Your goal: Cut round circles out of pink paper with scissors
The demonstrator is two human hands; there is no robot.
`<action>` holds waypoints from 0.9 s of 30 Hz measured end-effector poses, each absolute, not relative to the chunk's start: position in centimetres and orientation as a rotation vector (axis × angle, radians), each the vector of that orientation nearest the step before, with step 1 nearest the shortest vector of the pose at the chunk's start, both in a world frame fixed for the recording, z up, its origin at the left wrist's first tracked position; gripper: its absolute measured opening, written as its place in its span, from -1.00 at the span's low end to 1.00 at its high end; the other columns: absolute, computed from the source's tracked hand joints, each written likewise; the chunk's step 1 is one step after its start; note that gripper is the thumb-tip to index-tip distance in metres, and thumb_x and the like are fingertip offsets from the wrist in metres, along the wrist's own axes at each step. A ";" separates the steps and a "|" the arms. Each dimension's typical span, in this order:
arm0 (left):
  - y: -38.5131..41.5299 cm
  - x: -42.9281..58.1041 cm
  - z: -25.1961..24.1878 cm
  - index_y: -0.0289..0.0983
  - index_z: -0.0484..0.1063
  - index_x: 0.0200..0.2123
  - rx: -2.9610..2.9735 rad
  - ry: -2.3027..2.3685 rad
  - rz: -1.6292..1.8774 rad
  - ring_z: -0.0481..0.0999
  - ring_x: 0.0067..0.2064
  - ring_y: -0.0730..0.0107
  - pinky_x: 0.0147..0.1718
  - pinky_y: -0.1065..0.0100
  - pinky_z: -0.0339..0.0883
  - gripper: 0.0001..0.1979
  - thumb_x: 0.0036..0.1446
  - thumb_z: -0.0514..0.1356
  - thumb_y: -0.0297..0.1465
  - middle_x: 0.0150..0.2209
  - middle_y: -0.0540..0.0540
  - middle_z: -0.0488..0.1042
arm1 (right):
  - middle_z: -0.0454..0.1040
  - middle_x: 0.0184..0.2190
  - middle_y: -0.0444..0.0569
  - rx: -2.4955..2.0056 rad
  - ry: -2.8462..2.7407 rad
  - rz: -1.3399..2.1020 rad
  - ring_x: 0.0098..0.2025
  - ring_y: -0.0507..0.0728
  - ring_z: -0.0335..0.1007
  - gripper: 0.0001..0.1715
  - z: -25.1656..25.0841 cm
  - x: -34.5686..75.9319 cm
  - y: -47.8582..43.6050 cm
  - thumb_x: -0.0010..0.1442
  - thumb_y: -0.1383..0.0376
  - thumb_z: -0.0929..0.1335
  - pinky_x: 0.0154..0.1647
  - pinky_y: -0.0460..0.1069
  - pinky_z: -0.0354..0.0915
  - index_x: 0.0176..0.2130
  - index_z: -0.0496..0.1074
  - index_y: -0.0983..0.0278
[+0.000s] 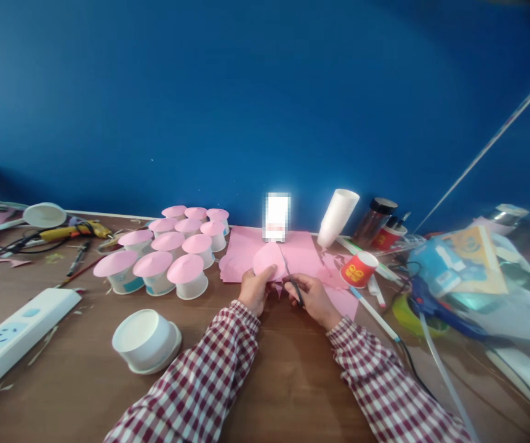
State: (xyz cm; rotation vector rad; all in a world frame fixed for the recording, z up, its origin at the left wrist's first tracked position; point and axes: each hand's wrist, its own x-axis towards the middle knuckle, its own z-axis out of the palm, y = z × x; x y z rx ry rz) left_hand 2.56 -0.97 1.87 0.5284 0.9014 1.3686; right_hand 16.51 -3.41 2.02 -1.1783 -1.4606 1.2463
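My left hand (pixel 254 290) pinches a rounded piece of pink paper (pixel 267 258) between thumb and fingers. Closed around the handles of a pair of scissors (pixel 295 288) is my right hand (pixel 313 298). The scissor blades point up and away, along the right edge of the paper piece. Beneath and behind both hands lies a stack of pink paper sheets (pixel 239 246). To the left stand several white cups with pink cone tops (pixel 186 271) in rows. An upside-down white paper bowl (pixel 147 338) sits near my left forearm.
A white power strip (pixel 20 335) and a yellow glue gun (pixel 77 231) lie at the left. Stacked white cups (pixel 337 215) lean near the blue wall (pixel 265 92). A red paper cup (pixel 359 269), a blue glue gun (pixel 444 314) and plastic bags (pixel 453 264) crowd the right.
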 end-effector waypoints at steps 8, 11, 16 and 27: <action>-1.0 2.6 2.1 -0.41 0.40 -0.46 0.500 0.917 1.380 0.27 -0.66 0.60 -0.72 0.52 0.15 -0.74 -0.25 0.36 -0.42 -0.61 0.00 0.37 | 0.33 -0.63 -0.19 -1.200 -1.470 1.220 -0.62 -0.03 0.24 -0.62 2.1 16.5 -3.3 0.01 0.06 0.41 -0.62 -0.12 0.24 -0.32 0.45 0.33; -0.9 2.6 1.8 -0.42 0.41 -0.43 0.504 0.890 1.380 0.31 -0.64 0.57 -0.72 0.51 0.17 -0.72 -0.24 0.36 -0.41 -0.58 -0.04 0.40 | 0.33 -0.63 -0.19 -1.205 -1.472 1.216 -0.62 -0.03 0.23 -0.63 2.1 16.4 -3.3 0.02 0.07 0.41 -0.62 -0.12 0.24 -0.32 0.45 0.33; -0.9 2.6 1.7 -0.43 0.41 -0.42 0.506 0.898 1.372 0.29 -0.64 0.59 -0.72 0.52 0.16 -0.71 -0.23 0.37 -0.41 -0.58 -0.04 0.39 | 0.32 -0.63 -0.19 -1.201 -1.475 1.214 -0.62 -0.03 0.24 -0.64 1.9 16.5 -3.3 0.03 0.08 0.41 -0.62 -0.12 0.24 -0.32 0.45 0.33; -1.0 2.6 2.0 -0.43 0.40 -0.43 0.502 0.904 1.366 0.29 -0.66 0.59 -0.73 0.53 0.17 -0.75 -0.20 0.35 -0.43 -0.59 -0.02 0.39 | 0.31 -0.63 -0.19 -1.207 -1.486 1.202 -0.62 -0.03 0.23 -0.63 2.1 16.5 -3.4 0.03 0.06 0.41 -0.63 -0.13 0.23 -0.37 0.44 0.34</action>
